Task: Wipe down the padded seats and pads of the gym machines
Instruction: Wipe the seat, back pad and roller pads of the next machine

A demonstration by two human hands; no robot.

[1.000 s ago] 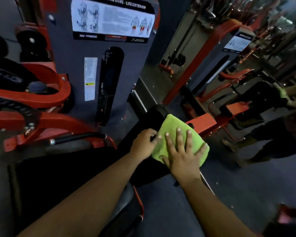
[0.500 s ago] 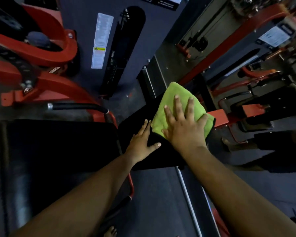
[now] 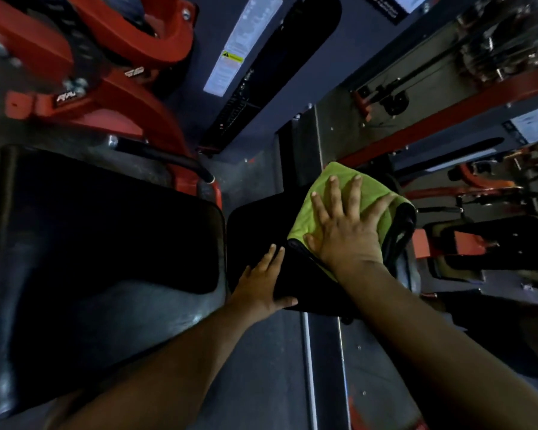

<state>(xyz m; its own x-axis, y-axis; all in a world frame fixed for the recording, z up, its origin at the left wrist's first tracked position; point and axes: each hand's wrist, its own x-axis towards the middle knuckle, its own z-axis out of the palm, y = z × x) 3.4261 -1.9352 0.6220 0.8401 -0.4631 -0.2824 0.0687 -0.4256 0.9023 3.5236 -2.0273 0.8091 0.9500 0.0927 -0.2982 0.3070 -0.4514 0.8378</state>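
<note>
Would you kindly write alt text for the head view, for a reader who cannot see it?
A right hand presses a green cloth flat onto a small black pad of a red gym machine, while the left hand rests open on the pad's near edge. A larger black seat lies to the left.

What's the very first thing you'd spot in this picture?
The bright green cloth, right of centre, pressed flat by the right hand onto a small black pad. The left hand rests on that pad's near edge. Big red metal machine arms fill the upper left.
</note>
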